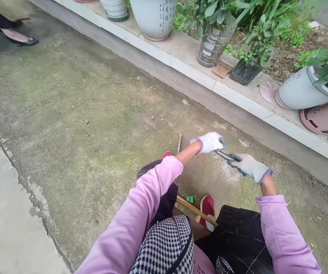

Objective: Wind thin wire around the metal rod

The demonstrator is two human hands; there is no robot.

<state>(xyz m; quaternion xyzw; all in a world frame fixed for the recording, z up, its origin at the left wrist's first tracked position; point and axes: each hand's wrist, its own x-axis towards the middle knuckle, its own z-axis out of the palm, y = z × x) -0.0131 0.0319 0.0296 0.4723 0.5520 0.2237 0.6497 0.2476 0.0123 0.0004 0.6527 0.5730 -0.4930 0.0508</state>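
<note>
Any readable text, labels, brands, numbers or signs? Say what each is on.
None can be read.
Large white pot: columns of dark characters and a red mark, too small.
White pot at right: reddish marks, too blurred.
Pink pot: dark marks, too blurred.
Small green item: any print too small.
Pink shirt: partial dark marks, too blurred.

Under me spreads rough concrete ground, stained green and brown, with a paler slab along its left side, past a ragged crack. On the ground lie a short rod — my arm hides its near end — and a small green packet beside my red shoe, which is planted there too. A pale, powdery patch marks the concrete ahead of me, bits of straw lie scattered, and another person's black shoe rests at upper left.
</note>
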